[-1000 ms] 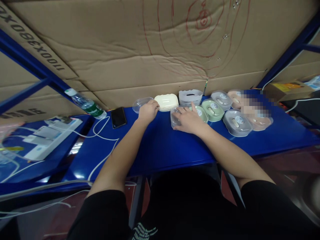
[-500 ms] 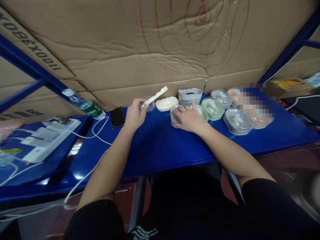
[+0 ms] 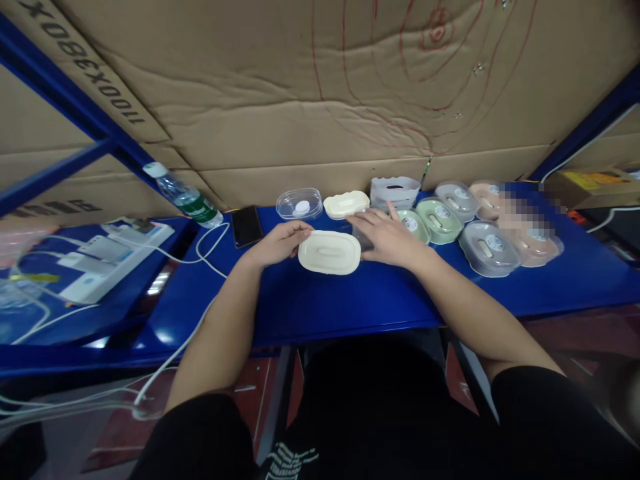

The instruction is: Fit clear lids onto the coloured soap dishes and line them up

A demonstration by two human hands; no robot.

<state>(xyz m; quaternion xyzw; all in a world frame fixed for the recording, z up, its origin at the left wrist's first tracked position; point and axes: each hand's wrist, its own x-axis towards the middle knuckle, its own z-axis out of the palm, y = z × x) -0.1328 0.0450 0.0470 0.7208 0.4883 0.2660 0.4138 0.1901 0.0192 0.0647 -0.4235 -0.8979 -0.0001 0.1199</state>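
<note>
My left hand (image 3: 281, 244) pinches a cream oval soap dish (image 3: 330, 253) by its left end. The dish is tilted up, with a raised oval in the middle of its face. My right hand (image 3: 387, 235) has its thumb and fingers around a clear plastic lid (image 3: 361, 227), partly hidden under the fingers, close to the dish's right end. Beyond the dish lie another clear lid (image 3: 299, 203) with a round white spot and a cream scalloped dish (image 3: 346, 204). A grey-white stack of scalloped dishes (image 3: 395, 192) stands behind my right hand.
To the right sit several lidded soap boxes: green (image 3: 439, 220), grey (image 3: 489, 248) and pink (image 3: 540, 245). A phone (image 3: 247, 227), a water bottle (image 3: 187, 200) and a power strip (image 3: 117, 263) with white cables are on the left. Cardboard (image 3: 250, 100) walls the back of the blue table (image 3: 320, 307).
My left hand has brought the cream dish down and nearer, turning it from edge-on to broad face. The clear lid at the back is now uncovered. The view has shifted slightly left.
</note>
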